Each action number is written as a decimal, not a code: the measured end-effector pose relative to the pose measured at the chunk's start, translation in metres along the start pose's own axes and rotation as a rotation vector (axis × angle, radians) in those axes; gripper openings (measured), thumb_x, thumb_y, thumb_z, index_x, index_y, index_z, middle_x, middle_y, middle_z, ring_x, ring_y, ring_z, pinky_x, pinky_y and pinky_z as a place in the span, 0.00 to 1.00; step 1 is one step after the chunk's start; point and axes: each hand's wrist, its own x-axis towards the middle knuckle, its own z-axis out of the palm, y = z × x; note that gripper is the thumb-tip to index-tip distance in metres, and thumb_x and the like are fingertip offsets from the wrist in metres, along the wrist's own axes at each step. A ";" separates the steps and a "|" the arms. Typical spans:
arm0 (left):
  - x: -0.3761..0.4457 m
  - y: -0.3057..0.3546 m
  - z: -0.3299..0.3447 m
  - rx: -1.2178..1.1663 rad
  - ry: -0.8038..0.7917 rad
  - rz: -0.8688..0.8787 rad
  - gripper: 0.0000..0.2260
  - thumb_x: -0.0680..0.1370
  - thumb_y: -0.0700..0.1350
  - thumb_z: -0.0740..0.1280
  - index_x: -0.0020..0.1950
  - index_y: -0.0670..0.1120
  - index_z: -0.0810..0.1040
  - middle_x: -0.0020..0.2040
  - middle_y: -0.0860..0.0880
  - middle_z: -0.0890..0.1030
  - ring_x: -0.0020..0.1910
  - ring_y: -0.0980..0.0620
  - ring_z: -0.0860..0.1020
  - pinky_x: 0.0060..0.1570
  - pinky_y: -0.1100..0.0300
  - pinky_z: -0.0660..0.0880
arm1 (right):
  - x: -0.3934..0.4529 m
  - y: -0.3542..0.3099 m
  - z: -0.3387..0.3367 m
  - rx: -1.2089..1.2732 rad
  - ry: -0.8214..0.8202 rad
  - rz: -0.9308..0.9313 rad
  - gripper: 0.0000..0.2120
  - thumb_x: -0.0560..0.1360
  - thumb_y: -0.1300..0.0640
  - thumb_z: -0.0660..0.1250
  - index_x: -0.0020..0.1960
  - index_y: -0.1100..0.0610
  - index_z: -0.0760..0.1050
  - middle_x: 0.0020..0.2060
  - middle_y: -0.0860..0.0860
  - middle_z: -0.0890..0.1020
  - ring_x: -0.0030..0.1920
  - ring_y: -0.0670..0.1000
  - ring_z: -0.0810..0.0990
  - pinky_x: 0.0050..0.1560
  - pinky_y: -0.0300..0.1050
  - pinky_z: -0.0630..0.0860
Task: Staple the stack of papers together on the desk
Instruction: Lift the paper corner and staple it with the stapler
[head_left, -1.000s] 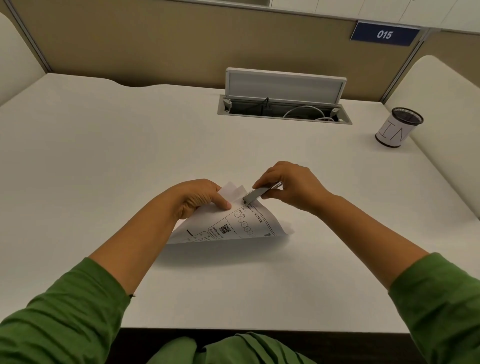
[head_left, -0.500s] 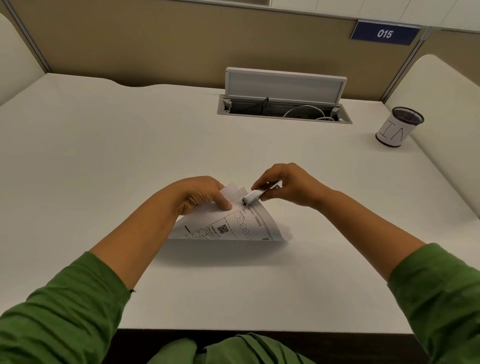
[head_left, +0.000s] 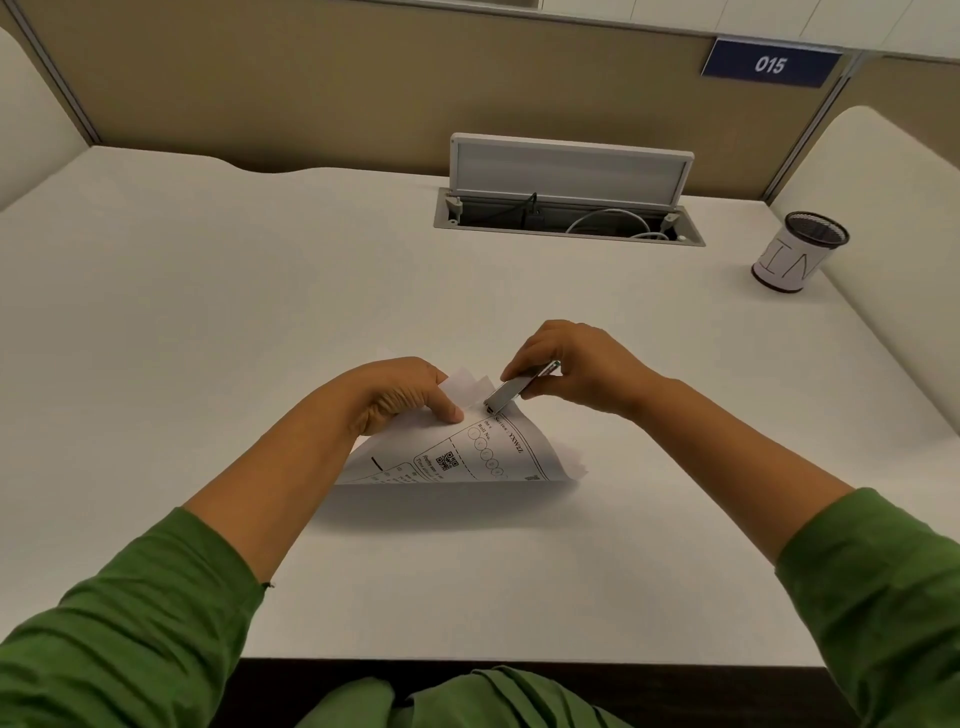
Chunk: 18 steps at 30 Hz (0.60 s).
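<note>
Holding the papers (head_left: 467, 452) lifted off the desk (head_left: 208, 291) near its middle, the left hand (head_left: 400, 395) pinches their far corner, thumb on top. The right hand (head_left: 576, 371) grips a small metal stapler (head_left: 514, 389), its nose at that same corner, just right of the left thumb. Whether the jaws already bite the sheets cannot be told. The sheets fan apart at the corner and at the right edge, so the likeliest fault is a staple that misses the back pages. With nothing firm under the lifted stack, a squeeze could also skew the stapler or bend the staple. The left thumb sits near the nose and risks a pinch.
</note>
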 end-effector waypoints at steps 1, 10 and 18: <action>0.001 0.000 0.000 0.008 0.006 -0.002 0.05 0.71 0.32 0.67 0.42 0.40 0.81 0.33 0.43 0.84 0.29 0.46 0.82 0.32 0.56 0.80 | 0.000 -0.002 -0.001 -0.041 0.010 -0.032 0.12 0.70 0.58 0.72 0.52 0.50 0.81 0.48 0.46 0.83 0.49 0.47 0.76 0.45 0.45 0.76; 0.000 0.003 -0.003 0.055 0.016 -0.009 0.05 0.71 0.33 0.68 0.41 0.41 0.82 0.33 0.42 0.84 0.29 0.45 0.81 0.34 0.55 0.80 | 0.003 0.000 0.005 0.008 0.015 -0.053 0.12 0.69 0.59 0.73 0.53 0.51 0.81 0.48 0.47 0.83 0.48 0.47 0.75 0.44 0.43 0.74; -0.001 0.004 -0.004 0.031 -0.017 0.008 0.05 0.71 0.33 0.68 0.41 0.41 0.81 0.33 0.43 0.84 0.29 0.47 0.82 0.32 0.57 0.80 | 0.000 0.009 0.009 0.376 -0.047 0.128 0.15 0.67 0.65 0.74 0.51 0.53 0.82 0.41 0.38 0.80 0.43 0.36 0.78 0.47 0.31 0.75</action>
